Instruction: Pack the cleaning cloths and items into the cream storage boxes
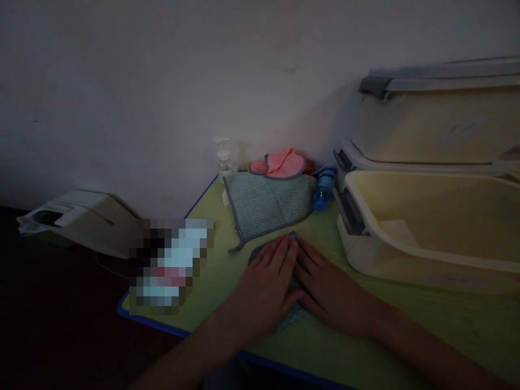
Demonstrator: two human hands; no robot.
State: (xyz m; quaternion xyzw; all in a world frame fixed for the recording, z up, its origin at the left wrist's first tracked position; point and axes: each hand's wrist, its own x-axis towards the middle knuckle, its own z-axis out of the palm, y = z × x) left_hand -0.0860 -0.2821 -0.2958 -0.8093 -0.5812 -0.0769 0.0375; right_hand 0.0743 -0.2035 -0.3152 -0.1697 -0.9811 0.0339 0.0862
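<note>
Both hands lie flat, side by side, on a grey-green cleaning cloth (293,315) on the table. My left hand (266,281) presses down with fingers stretched out, covering much of the cloth. Beside it, my right hand (325,284) also rests flat, its fingertips close to the left fingers and the thumbs nearly meeting. Little of this cloth shows between and below the hands, so whether it is folded is hard to see. Just beyond the fingertips a larger grey-green cloth (272,203) with a dark checked edge is spread out, a hanging loop at its near left corner.
A pink cloth (286,163), a pump bottle (224,160) and a small blue-capped bottle (324,188) stand or lie at the back. An open cream storage box (361,260) is at right, its lid (439,127) raised behind. A blurred-out flat object (174,265) lies left; a white bin-like container (93,222) is beyond the edge.
</note>
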